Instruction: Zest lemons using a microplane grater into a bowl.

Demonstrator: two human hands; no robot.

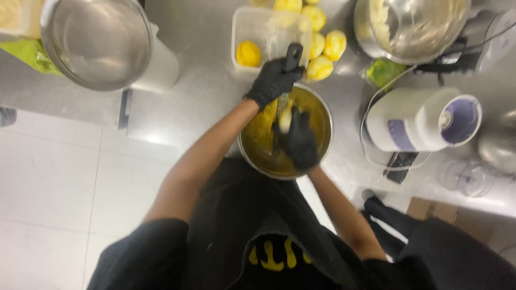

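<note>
Clamped in a black-gloved fist, the left hand (pixel 273 80) grips the dark handle of a long grater (pixel 287 80) that slants down into a steel bowl (pixel 320 110); the right hand (pixel 298 140), also gloved in black, is closed around a pale, peeled-looking lemon (pixel 285 119) and presses it against the blade over the bowl; the work in hand looks like zesting, and it seems well along, since the bowl's inside is coated with a fine, damp, yellow-green layer; judging by the bare patch on the fruit, the next stroke would call for turning it to fresh rind while keeping the fingertips clear of the teeth; the bowl is round, thin-walled and shiny at the rim, and stands at the near edge of a brushed steel counter (pixel 199 102); just beyond it lies a clear, rectangular plastic tub (pixel 252 24) holding one whole lemon (pixel 248 53), smooth and deep yellow; beside the tub sits a heap of paler, matte zested lemons (pixel 322 48), touching each other; to the right lies a white cylindrical appliance (pixel 419 121) on its side, with a cord looped around it; farther off, a large mixing bowl (pixel 411 27) holds a creamy mass, and at the far left an empty steel bowl (pixel 97 43) shows a dull, scuffed inside.
</note>
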